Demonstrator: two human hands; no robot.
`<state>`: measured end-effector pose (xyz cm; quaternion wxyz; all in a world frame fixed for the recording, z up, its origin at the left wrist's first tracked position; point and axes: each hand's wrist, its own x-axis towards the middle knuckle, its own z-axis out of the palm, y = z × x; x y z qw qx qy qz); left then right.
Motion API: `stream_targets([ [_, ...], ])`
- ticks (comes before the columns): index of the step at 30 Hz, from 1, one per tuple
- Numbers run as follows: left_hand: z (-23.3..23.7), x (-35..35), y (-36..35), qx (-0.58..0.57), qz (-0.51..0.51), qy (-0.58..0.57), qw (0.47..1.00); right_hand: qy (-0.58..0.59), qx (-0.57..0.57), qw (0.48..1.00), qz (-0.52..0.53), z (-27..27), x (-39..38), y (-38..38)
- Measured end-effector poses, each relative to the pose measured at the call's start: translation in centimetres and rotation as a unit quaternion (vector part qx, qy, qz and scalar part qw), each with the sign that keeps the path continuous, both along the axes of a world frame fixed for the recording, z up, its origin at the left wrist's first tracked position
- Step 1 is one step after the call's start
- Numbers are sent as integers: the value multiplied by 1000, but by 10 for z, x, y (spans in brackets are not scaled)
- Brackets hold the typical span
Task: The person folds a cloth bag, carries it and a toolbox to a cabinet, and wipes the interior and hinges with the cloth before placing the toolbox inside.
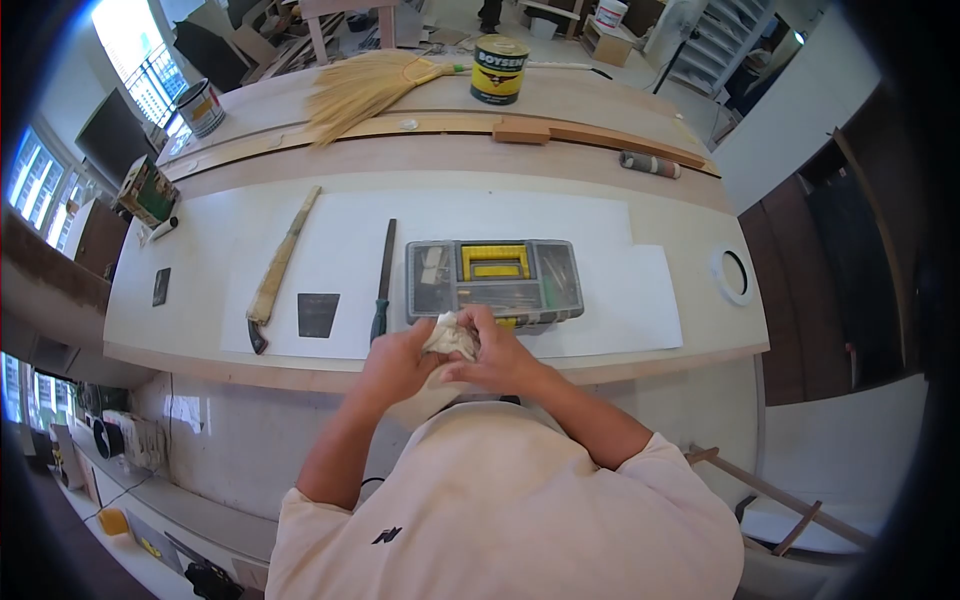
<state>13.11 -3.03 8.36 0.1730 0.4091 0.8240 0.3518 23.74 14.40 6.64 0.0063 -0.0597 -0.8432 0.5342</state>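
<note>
Both hands are together at the table's front edge, gripping a crumpled whitish cloth. My left hand has its fingers closed on the left side of the cloth, and my right hand pinches its right side. Part of the cloth hangs below the hands. Just beyond them lies a closed grey organizer box with a yellow handle. Left of the box are a file with a green handle, a dark flat plate and a saw in a tan wrapping.
White paper lies under the tools. A white ring is at the right. Farther back are a straw broom, a Boysen can, wooden strips and a roller. Another can and a tin stand left.
</note>
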Motion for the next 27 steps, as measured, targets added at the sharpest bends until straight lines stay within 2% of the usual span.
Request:
stream_targets([
  [2, -1, 3, -18, -24, -5, -6, 1000, 65, 27, 997, 13, -14, -5, -17],
  [3, -6, 3, -27, 9, -4, -28, 1000, 98, 41, 994, 19, -18, -8, -23],
  [5, -16, 3, -50, 74, -7, -72, 995, 84, 47, 995, 21, -11, -10, -35],
  [8, -11, 17, -76, 5, 23, -19, 1000, 111, 53, 992, 2, -23, -15, -45],
  [11, -40, 22, -96, -85, 71, -92, 990, 122, 57, 991, 5, -28, -21, -61],
  [14, -38, 12, -108, -55, 106, -119, 986, 135, 57, 989, 4, -22, -32, -75],
  [17, -32, 5, -111, 10, 102, -84, 991, 138, 38, 989, 24, -21, -44, -84],
  [21, -70, -3, -115, 98, 150, -166, 970, 169, -4, 985, 28, -19, -38, -85],
  [22, -78, -6, -119, 127, 172, -192, 958, 122, -83, 989, 26, -26, -31, -79],
  [23, -83, -9, -124, 155, 195, -217, 944, 82, -78, 993, 21, -38, -21, -67],
  [25, -88, -16, -134, 237, 289, -298, 878, 3, -69, 997, 19, -70, 5, -33],
  [26, -91, -21, -141, 277, 336, -334, 836, -96, -176, 977, -71, -86, 19, -16],
  [27, -100, -28, -153, 302, 319, -375, 816, -192, -277, 928, -159, -102, 34, 1],
])
